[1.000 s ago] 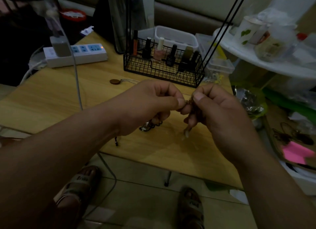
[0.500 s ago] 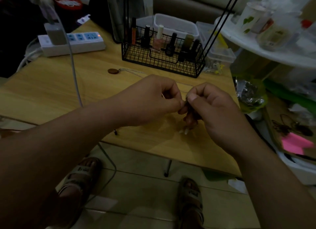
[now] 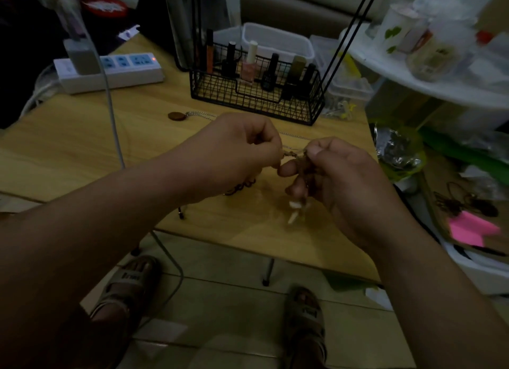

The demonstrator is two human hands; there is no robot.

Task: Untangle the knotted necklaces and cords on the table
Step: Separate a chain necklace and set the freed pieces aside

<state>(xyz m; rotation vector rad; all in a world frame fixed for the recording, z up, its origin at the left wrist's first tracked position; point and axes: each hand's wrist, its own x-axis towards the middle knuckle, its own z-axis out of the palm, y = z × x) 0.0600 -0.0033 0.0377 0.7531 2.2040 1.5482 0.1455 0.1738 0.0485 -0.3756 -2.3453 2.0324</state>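
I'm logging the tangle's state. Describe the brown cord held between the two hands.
The brown cord looks thin and twisted, like fibre. A short stretch runs taut between the left hand, which pinches one side, and the right hand, whose thumb and fingers grip the rest. It trails down through those fingers, ending in pale dangling pieces above the wooden table.

At the far left of the table point(image 3: 82, 153), a power strip point(image 3: 115, 72) with a plug point(image 3: 82, 57) in its left end; to its right, a wire basket point(image 3: 256, 101) with bottles point(image 3: 249, 65) upright inside and a tub point(image 3: 278, 42) behind. Just before the basket, a pendant point(image 3: 176, 116) on a chain point(image 3: 201, 115) trailing right. Nearer, above the table's right half, left hand point(image 3: 234, 151) and right hand point(image 3: 341, 173) side by side, knotted cord point(image 3: 293, 153) pinched between them, a beaded strand point(image 3: 242, 186) just below the left hand.
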